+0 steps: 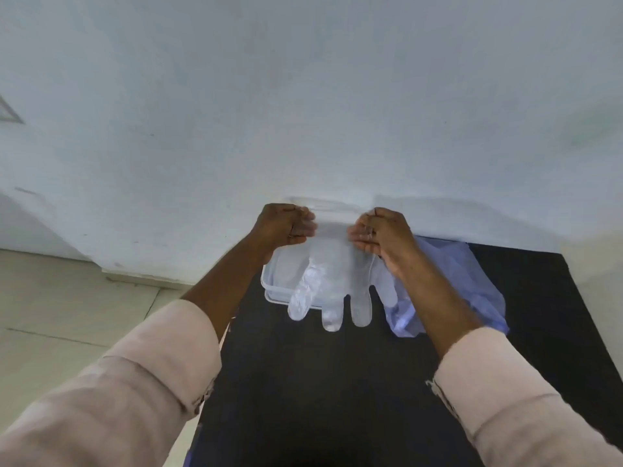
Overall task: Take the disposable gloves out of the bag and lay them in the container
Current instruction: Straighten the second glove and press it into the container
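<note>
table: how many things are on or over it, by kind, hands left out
clear disposable glove, held up by both hands: 1
clear container: 1
blue bag: 1
total: 3

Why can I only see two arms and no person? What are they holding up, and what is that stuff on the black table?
The camera is worn on the person's head and looks forward and down, so you see what they see: their own two arms in pale pink sleeves, and never their face.

The left hand and the right hand each pinch the top edge of one see-through plastic glove. The glove hangs between them with its fingers pointing down.

Right under it, on the black table, sits a clear plastic container. The glove hangs in front of it, so I cannot tell what is inside.

To the right, partly behind the right arm, lies a crumpled bluish plastic bag.

Behind the table is a plain white wall, and on the left you can see pale floor tiles.
</note>
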Available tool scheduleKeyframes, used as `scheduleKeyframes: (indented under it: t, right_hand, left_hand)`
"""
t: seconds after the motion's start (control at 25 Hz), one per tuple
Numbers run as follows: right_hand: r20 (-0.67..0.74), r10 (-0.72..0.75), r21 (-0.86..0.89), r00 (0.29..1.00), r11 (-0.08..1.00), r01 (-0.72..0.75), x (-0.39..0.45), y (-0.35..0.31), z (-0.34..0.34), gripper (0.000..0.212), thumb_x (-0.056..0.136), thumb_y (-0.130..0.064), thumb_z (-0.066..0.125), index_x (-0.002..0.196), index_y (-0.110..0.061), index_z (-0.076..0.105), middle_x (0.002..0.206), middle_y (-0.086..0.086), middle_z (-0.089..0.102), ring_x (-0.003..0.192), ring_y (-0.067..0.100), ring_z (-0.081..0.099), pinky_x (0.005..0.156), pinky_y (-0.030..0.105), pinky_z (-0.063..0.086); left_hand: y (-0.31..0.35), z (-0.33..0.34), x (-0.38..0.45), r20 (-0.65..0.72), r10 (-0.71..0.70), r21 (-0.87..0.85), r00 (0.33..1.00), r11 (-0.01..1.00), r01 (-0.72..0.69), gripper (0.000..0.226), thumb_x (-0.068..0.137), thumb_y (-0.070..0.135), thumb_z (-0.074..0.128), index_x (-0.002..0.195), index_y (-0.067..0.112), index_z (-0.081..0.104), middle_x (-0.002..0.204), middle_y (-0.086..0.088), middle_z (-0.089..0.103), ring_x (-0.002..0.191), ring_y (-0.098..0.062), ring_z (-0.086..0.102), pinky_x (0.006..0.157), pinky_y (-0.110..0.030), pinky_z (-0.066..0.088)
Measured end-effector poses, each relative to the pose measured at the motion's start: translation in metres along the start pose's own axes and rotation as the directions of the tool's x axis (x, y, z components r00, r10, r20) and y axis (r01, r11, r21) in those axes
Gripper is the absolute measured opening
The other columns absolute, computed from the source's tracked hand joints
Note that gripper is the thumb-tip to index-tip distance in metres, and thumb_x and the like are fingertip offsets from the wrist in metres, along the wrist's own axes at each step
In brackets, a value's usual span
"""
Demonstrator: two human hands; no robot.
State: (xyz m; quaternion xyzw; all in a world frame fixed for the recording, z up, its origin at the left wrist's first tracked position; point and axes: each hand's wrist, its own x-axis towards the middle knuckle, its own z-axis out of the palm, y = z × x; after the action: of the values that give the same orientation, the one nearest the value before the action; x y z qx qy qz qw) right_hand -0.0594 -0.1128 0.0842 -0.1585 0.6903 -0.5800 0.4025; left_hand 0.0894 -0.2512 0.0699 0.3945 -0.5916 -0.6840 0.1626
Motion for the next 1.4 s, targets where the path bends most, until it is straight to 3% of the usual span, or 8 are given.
scheduleKeyframes:
  t: [0.32, 0.44, 0.56, 0.76, 0.92, 1.12, 1.24, 1.4]
  right_hand:
    - [-0.081, -0.29, -0.125, 0.954, 0.952, 0.278, 0.09, -0.066, 0.036, 0.021, 0.085, -0.004, 0.049, 0.069, -0.014, 0.058, 0.083, 0.021, 0.072, 0.077, 0.029, 0.072, 0.075, 0.039, 0.057]
    - [-0.179, -0.579, -0.133, 0.795, 0.815, 0.563, 0.083, -0.085, 0.044, 0.026, 0.083, -0.001, 0.049, 0.065, -0.019, 0.055, 0.08, 0.024, 0.07, 0.083, 0.034, 0.071, 0.075, 0.045, 0.057]
    - [-0.224, -0.686, -0.052, 0.692, 0.717, 0.695, 0.067, -0.071, 0.048, 0.026, 0.087, 0.0, 0.052, 0.071, -0.021, 0.056, 0.077, 0.012, 0.069, 0.085, 0.037, 0.069, 0.078, 0.046, 0.054]
    - [-0.22, -0.5, -0.1, 0.838, 0.866, 0.491, 0.073, 0.033, 0.055, 0.015, 0.086, -0.006, 0.056, 0.071, -0.011, 0.055, 0.077, 0.022, 0.066, 0.078, 0.035, 0.064, 0.077, 0.056, 0.05]
    - [-0.209, -0.359, -0.271, 0.91, 0.915, 0.299, 0.088, 0.087, 0.064, 0.013, 0.083, -0.008, 0.057, 0.07, -0.008, 0.058, 0.071, 0.007, 0.068, 0.066, 0.014, 0.058, 0.069, 0.04, 0.05]
    - [-0.305, -0.272, -0.382, 0.913, 0.913, 0.145, 0.102, 0.111, 0.078, 0.016, 0.088, -0.004, 0.054, 0.073, -0.003, 0.06, 0.072, 0.009, 0.066, 0.067, 0.022, 0.062, 0.064, 0.033, 0.049]
    - [-0.362, -0.245, -0.407, 0.899, 0.909, 0.084, 0.105, 0.121, 0.085, 0.018, 0.09, -0.004, 0.053, 0.072, -0.006, 0.056, 0.07, 0.007, 0.062, 0.062, 0.014, 0.055, 0.058, 0.012, 0.041]
    - [-0.39, -0.235, -0.431, 0.89, 0.901, 0.05, 0.104, 0.125, 0.087, 0.019, 0.092, -0.005, 0.052, 0.074, -0.008, 0.054, 0.068, 0.003, 0.057, 0.057, 0.008, 0.049, 0.056, 0.006, 0.039]
  left_hand:
    - [0.079, -0.02, 0.085, -0.175, 0.142, 0.042, 0.974, 0.99, -0.137, 0.016, 0.081, 0.007, 0.057, 0.085, 0.011, 0.072, 0.081, -0.009, 0.074, 0.074, -0.021, 0.072, 0.083, -0.037, 0.055]
    - [0.104, -0.021, 0.081, -0.182, 0.394, 0.023, 0.901, 0.917, -0.397, 0.016, 0.084, 0.012, 0.057, 0.081, 0.016, 0.072, 0.083, -0.008, 0.073, 0.08, -0.02, 0.072, 0.079, -0.032, 0.053]
    - [0.096, -0.025, 0.066, -0.148, 0.561, 0.006, 0.814, 0.824, -0.567, 0.018, 0.094, 0.018, 0.058, 0.09, 0.009, 0.073, 0.088, -0.012, 0.074, 0.087, -0.02, 0.072, 0.083, -0.03, 0.055]
    - [-0.009, -0.035, 0.068, -0.1, 0.343, 0.044, 0.934, 0.939, -0.34, 0.019, 0.094, 0.018, 0.059, 0.093, 0.007, 0.074, 0.087, -0.013, 0.075, 0.087, -0.018, 0.072, 0.089, -0.039, 0.055]
    - [-0.067, -0.038, 0.086, -0.137, 0.179, 0.283, 0.974, 0.949, -0.135, 0.017, 0.09, 0.021, 0.061, 0.081, 0.023, 0.076, 0.089, -0.005, 0.076, 0.088, -0.019, 0.072, 0.09, -0.041, 0.056]
    - [-0.086, -0.021, 0.092, -0.1, 0.143, 0.528, 0.985, 0.846, -0.069, 0.023, 0.096, 0.017, 0.054, 0.092, 0.011, 0.076, 0.094, 0.001, 0.075, 0.083, -0.008, 0.066, 0.07, -0.001, 0.04]
    - [-0.093, -0.012, 0.096, -0.197, 0.104, 0.499, 0.975, 0.867, 0.008, 0.025, 0.096, 0.015, 0.051, 0.095, 0.007, 0.075, 0.101, -0.002, 0.075, 0.086, -0.006, 0.062, 0.071, 0.002, 0.036]
    - [-0.097, 0.002, 0.093, -0.251, 0.042, 0.462, 0.967, 0.883, 0.081, 0.025, 0.097, 0.014, 0.051, 0.097, 0.005, 0.074, 0.105, -0.006, 0.075, 0.086, -0.007, 0.061, 0.074, -0.007, 0.039]
